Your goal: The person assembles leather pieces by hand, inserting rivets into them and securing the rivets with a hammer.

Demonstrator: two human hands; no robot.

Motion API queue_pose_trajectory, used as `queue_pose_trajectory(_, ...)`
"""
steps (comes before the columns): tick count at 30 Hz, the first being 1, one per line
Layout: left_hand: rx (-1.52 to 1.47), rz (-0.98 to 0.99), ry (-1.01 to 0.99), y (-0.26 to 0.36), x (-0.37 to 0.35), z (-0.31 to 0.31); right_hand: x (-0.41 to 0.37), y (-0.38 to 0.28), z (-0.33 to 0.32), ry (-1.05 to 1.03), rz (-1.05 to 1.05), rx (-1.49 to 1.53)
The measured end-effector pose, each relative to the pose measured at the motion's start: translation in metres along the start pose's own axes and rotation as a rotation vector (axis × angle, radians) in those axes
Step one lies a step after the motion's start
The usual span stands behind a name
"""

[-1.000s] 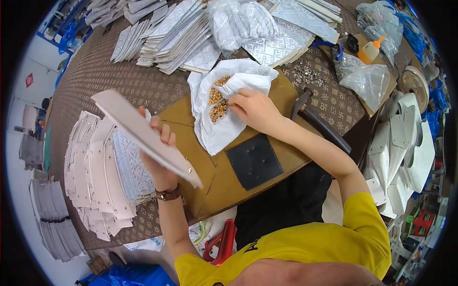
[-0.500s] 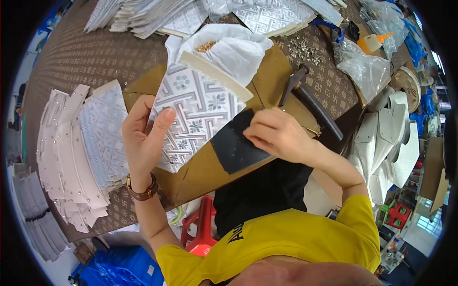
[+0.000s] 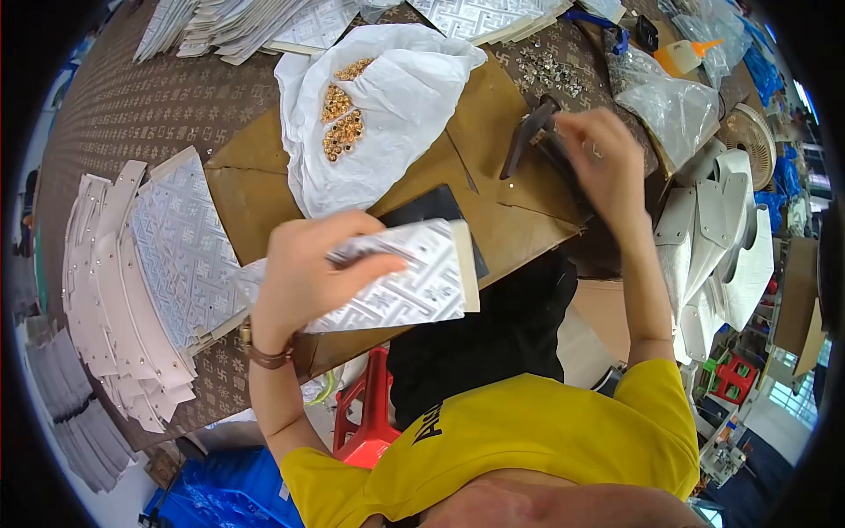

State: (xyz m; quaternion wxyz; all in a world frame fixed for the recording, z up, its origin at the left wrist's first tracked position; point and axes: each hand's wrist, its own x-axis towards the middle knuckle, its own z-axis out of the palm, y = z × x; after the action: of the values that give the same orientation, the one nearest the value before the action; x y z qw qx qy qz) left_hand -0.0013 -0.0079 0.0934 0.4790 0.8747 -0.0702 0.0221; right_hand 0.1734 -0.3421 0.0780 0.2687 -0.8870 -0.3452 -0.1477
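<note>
My left hand (image 3: pixel 304 268) is closed on a grey-and-white patterned panel (image 3: pixel 431 277), bent over with a cream edge at its right end. The panel covers part of a black pad (image 3: pixel 427 208) on the brown board (image 3: pixel 528 216). Over the handle of a hammer (image 3: pixel 521 145), my right hand (image 3: pixel 620 167) is raised with curled fingers and a gap between thumb and fingertips. The hammer's dark head rests on the board; its handle is partly hidden by the hand. Small gold fittings (image 3: pixel 341 132) lie in a crumpled white plastic bag (image 3: pixel 405 106) beyond the left hand.
Pale studded strips (image 3: pixel 114 290) and patterned panels (image 3: pixel 185 238) are stacked at left, more panels (image 3: pixel 238 26) at the back. Silver fittings (image 3: pixel 550 70) lie behind the hammer. A glue bottle (image 3: pixel 682 56), clear plastic bags (image 3: pixel 669 114) and white pieces (image 3: pixel 713 238) are at right.
My left hand has turned the panel over and drawn it nearer, uncovering the bag of gold fittings. My right hand has moved from the black pad up and right to the hammer.
</note>
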Motion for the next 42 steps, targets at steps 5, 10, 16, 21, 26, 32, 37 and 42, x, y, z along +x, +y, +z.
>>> queue_pose_trajectory(5,0.096,-0.001,-0.124,-0.003,0.002,0.033,0.012,0.079,0.011,-0.041,0.303,-0.041)
queue_pose_trajectory(10,0.137,-0.117,-0.162,0.002,0.004,0.035,0.013,0.09,0.019,-0.065,0.312,-0.029)
queue_pose_trajectory(16,0.194,-0.098,-0.139,0.003,0.004,0.039,0.014,0.098,0.026,-0.04,0.354,-0.008)
queue_pose_trajectory(21,0.215,-0.124,-0.145,0.003,0.004,0.039,0.013,0.098,0.025,-0.042,0.352,-0.023)
queue_pose_trajectory(26,0.216,-0.12,-0.146,0.002,0.004,0.039,0.01,0.103,0.026,-0.026,0.342,0.004)
queue_pose_trajectory(32,0.269,-0.135,-0.174,0.003,0.005,0.039,0.011,0.092,0.018,-0.019,0.306,0.037)
queue_pose_trajectory(37,0.251,-0.057,-0.136,0.005,0.005,0.042,0.018,0.001,-0.013,-0.002,0.176,0.272)
queue_pose_trajectory(42,0.326,0.047,-0.156,0.002,0.004,0.042,-0.009,-0.066,0.017,-0.187,-0.148,0.585)
